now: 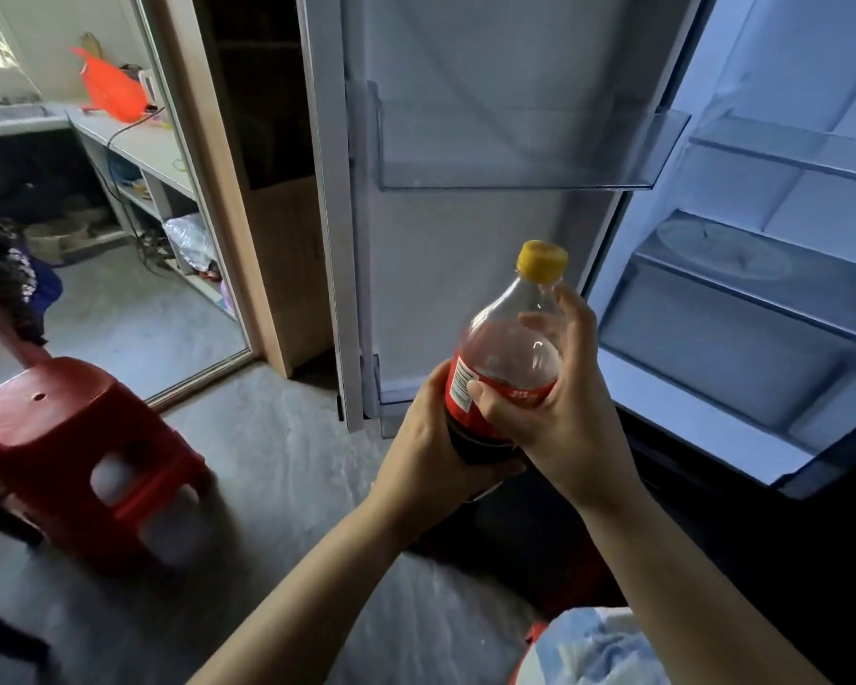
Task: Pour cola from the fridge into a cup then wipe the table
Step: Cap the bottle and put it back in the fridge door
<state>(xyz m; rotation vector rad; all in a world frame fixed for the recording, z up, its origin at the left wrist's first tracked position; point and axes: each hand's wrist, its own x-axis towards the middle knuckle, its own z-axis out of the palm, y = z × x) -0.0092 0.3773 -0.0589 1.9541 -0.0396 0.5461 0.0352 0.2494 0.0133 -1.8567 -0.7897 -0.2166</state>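
**A:** Gripping with both?

**B:** Yes; wrapped round the dark lower body of the cola bottle (502,358) with the left hand (428,427); clasped over the red label and clear shoulder with the right hand (559,398); held upright, just outside the open fridge (742,338), in front of the fridge door (465,239).

**A:** Risks from here?

**B:** Could slip, if cold and damp, given such smooth plastic; could foam over at uncapping, if jolted or swung on the way; better carried level and steady; could also leave the fridge standing open, if forgotten; no cup or table in view, so probably some walking ahead.

**A:** Counts?

**B:** One bottle; one yellow cap (542,261), on the neck; two hands; one red stool (70,437) off to the left; one clear door shelf (515,140) high up.
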